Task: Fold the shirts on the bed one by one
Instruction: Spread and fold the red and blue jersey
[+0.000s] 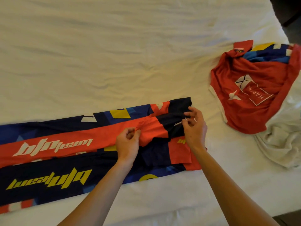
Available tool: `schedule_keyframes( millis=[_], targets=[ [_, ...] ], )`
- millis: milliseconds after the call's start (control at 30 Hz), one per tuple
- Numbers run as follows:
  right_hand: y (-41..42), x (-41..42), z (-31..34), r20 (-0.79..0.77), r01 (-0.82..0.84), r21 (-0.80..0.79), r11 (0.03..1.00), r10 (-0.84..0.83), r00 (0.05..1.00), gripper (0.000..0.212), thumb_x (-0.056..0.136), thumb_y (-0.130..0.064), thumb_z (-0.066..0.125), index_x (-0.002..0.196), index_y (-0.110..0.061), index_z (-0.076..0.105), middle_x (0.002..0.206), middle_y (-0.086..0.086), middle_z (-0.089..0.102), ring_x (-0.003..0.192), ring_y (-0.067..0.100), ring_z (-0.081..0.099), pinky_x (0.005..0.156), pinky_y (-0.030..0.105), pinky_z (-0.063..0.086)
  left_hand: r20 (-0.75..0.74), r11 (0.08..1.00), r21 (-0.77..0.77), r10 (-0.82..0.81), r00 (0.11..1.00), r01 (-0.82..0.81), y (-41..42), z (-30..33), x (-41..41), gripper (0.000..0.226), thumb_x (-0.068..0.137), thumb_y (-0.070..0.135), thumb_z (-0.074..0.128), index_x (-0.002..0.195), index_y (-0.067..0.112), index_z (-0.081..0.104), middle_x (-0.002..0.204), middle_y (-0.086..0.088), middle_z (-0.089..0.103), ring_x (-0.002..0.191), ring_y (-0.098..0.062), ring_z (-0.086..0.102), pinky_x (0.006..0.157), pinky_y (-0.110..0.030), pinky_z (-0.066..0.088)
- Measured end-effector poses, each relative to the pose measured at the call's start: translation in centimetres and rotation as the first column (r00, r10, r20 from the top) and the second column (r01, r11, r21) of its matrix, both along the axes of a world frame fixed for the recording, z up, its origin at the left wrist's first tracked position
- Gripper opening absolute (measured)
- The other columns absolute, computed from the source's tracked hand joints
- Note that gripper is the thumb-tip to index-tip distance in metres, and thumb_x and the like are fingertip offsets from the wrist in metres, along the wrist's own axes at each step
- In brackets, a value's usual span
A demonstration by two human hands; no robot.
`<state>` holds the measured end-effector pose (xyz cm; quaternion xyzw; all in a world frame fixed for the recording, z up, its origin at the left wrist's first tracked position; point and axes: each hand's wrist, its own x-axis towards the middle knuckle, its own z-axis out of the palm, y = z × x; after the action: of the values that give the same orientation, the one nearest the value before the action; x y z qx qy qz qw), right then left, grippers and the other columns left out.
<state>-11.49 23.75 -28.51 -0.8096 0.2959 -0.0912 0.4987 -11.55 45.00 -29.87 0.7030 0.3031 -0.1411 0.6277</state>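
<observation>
I see left hand [127, 141] pinching patterned shirt [68, 144] mid-frame | right hand [193, 126] pinching its dark collar end | red shirt [254, 88] crumpled right, on bed [97, 54].

Most of the view is taken up by a bed [114, 46] covered with a creased white sheet [162, 201]. A rumpled white blanket [280, 141] is bunched at the bed's right edge. A dark piece of furniture [290, 12], too shadowed to identify, is seen beyond the far right corner. A strip of dark floor [290, 220] is visible at the near right corner. The light is soft and warm.
</observation>
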Motion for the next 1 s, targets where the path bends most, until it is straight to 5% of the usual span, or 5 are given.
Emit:
schedule_keyframes(
  millis=[133,300,500,733,1000],
  targets=[
    [4.0,-1.8,-0.8,-0.018,-0.248,-0.524,0.815,0.280,0.960,0.047,0.088,-0.002,0.056,0.134,-0.011,0.053,0.145,0.007,0.045,0.140,0.025,0.037,0.115,0.046,0.033,0.152,0.948,0.309,-0.130,0.980,0.078,0.3,0.5,-1.6,0.010,0.093,0.024,0.068,0.100,0.017,0.065,0.088,0.006,0.068,0.076,-0.004,0.062,0.076,-0.031,0.053],
    [7.8,-5.0,-3.9,-0.472,-0.753,-0.465,0.466,0.589,0.656,0.057,0.106,-0.036,0.030,0.158,-0.026,0.013,0.166,-0.006,-0.003,0.153,0.016,-0.007,0.121,0.057,0.007,0.329,0.698,0.698,-0.513,0.793,0.162,2.4,-0.3,-3.4,0.023,0.096,0.015,0.061,0.118,0.011,0.063,0.122,-0.005,0.061,0.117,-0.024,0.055,0.100,-0.040,0.044],
    [11.5,-5.9,-4.3,-0.395,-0.674,-0.540,0.505,0.555,0.732,0.064,0.099,-0.041,0.031,0.158,-0.018,0.019,0.167,-0.001,0.007,0.153,0.022,0.003,0.119,0.062,0.000,0.242,0.593,0.718,-0.704,0.667,0.365,6.5,-2.4,-2.8,0.041,0.106,0.026,0.039,0.143,0.012,0.050,0.155,-0.005,0.041,0.148,-0.020,0.029,0.122,-0.048,0.022],
    [18.3,-6.7,-4.5,-0.497,-0.620,-0.611,0.493,0.371,0.785,0.070,0.093,-0.039,0.038,0.155,-0.010,0.028,0.166,0.012,0.007,0.153,0.031,0.001,0.111,0.075,0.000,-0.216,0.055,0.851,-0.869,0.445,0.522,18.2,-4.8,-0.9,0.061,0.104,0.055,0.014,0.160,0.029,0.010,0.168,0.000,-0.001,0.154,-0.020,-0.009,0.123,-0.055,0.003],
    [33.7,-8.0,-3.2,-0.273,-0.728,-0.562,0.393,0.742,0.612,0.055,0.087,-0.029,0.049,0.140,-0.016,0.054,0.153,0.010,0.040,0.144,0.030,0.033,0.110,0.064,0.031,-0.427,0.027,0.846,-0.566,0.706,0.533,40.6,-1.5,1.8,0.059,0.104,0.050,0.017,0.158,0.026,0.017,0.167,-0.007,0.008,0.154,-0.025,0.002,0.118,-0.059,0.002]
  ],
)
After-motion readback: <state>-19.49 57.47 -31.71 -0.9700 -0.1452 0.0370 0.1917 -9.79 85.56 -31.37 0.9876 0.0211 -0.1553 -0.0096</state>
